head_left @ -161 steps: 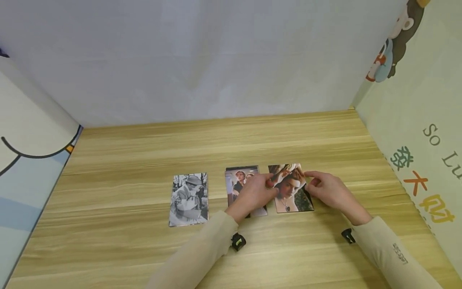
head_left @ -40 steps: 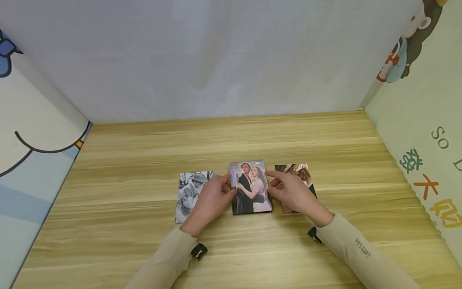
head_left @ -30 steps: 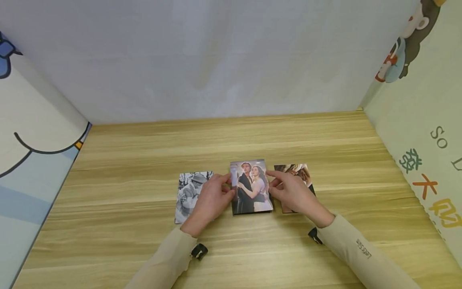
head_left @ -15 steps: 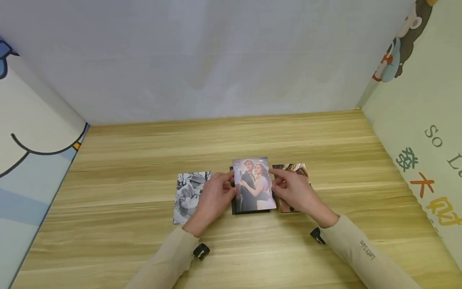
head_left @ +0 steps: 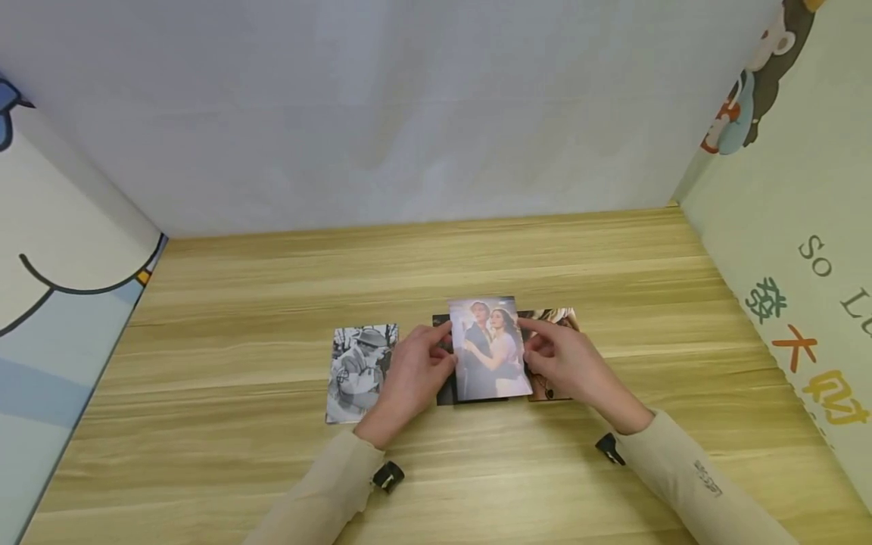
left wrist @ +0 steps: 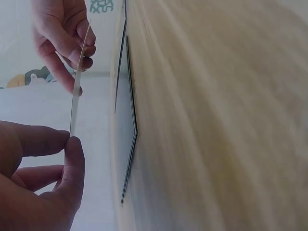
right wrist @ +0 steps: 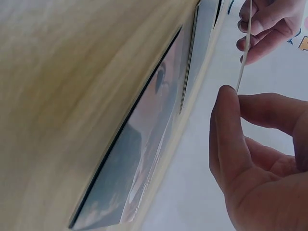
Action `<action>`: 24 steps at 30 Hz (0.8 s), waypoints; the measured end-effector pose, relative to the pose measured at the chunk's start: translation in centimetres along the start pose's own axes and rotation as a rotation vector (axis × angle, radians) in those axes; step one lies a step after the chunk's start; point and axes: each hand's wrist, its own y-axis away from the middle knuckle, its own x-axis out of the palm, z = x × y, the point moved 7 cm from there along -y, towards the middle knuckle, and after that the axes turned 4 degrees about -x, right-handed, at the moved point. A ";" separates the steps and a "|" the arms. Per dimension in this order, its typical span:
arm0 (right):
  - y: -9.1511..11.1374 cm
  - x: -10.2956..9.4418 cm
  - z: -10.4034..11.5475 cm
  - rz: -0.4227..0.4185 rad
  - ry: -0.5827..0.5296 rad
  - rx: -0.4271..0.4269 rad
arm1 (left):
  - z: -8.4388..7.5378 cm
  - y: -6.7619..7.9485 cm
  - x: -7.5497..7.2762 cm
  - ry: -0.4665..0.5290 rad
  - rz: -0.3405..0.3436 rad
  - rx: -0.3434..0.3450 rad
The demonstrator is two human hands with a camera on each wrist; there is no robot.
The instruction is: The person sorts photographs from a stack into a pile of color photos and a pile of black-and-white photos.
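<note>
Both hands hold up a photo card (head_left: 489, 350) showing an embracing couple, raised over the table in the head view. My left hand (head_left: 417, 371) pinches its left edge between thumb and fingers; my right hand (head_left: 568, 367) pinches the right edge. Edge-on, the card (left wrist: 75, 98) shows as a thin pale strip in the left wrist view, well off the tabletop. Beneath it lies a dark card (head_left: 444, 391), mostly covered. To the left is a black-and-white photo card (head_left: 357, 378) of a figure in a hat. A portrait card (head_left: 548, 387) at right is partly hidden by the right hand.
The cards lie on a wood-grain table (head_left: 272, 295). A pale cloth wall (head_left: 409, 113) stands along the back. Printed side panels, one at the left (head_left: 68, 227) and one with lettering at the right (head_left: 770, 227), border the table.
Earlier the hands were at the portrait card on the right. They then took the couple card off the middle pile, raising it and shifting it slightly right, uncovering a dark card.
</note>
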 end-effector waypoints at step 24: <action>1.4 -1.7 -1.1 -0.048 0.005 -0.007 | -1.6 -0.5 1.9 0.047 0.017 0.022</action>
